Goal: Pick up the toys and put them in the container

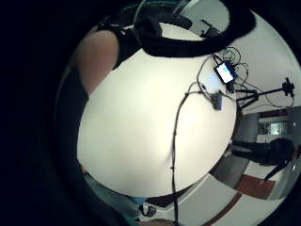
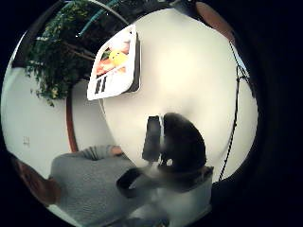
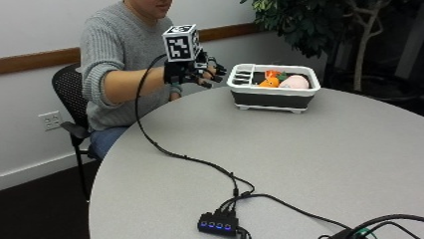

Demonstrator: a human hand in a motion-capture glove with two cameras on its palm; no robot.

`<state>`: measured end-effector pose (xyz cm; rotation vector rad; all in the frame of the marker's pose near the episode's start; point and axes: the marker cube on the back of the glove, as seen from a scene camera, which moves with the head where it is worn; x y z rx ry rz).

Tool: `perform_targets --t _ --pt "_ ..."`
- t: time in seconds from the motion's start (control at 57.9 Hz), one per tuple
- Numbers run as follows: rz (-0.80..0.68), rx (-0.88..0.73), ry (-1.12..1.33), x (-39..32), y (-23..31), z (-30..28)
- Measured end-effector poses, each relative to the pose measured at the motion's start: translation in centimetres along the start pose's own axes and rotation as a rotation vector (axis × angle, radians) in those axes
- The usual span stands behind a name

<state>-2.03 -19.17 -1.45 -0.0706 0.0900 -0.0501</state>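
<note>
One container point(image 3: 273, 98) on table point(image 3: 318, 164), two toys point(image 3: 283, 80) inside; hand point(image 3: 199, 73) raised, fingers relaxed, empty.

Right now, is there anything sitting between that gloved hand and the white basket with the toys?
Nothing visible stands in the way. The gloved right hand is raised above the table's edge, with only bare table between it and the container. An orange toy and a pink toy already lie inside.
</note>
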Motion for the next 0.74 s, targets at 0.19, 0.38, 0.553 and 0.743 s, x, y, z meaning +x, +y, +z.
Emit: perform_targets --t 0.19,0.38,0.553,0.743 --pt "-0.036 0.052 -0.034 -2.8 9.1 3.7" --pt "0.121 0.085 -0.061 -5.4 17.9 10.0" --pt "0.164 0.049 -0.048 -5.0 19.7 11.8" --pt "0.148 0.056 -0.045 -4.5 18.5 11.2"
